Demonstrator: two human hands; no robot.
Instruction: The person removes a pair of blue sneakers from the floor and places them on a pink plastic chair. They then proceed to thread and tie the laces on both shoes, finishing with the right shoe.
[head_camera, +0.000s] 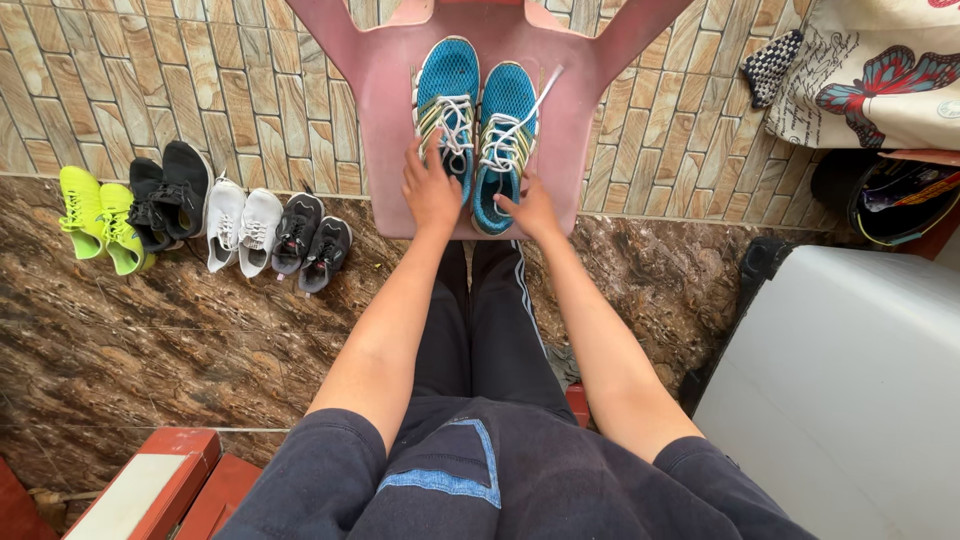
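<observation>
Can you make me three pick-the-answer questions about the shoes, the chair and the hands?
1. Where do the blue shoes sit?
A. on the pink chair
B. on the floor
C. in a box

2. How many pairs stand along the wall?
A. two
B. four
C. six

3. What is the left hand doing?
A. hanging free
B. resting on a blue shoe
C. holding a cup

Answers: 1 A, both shoes lie on the chair seat. 2 B, a yellow pair, a black pair, a white pair and a dark pair. 3 B, its fingers lie on the left shoe's laces.
</observation>
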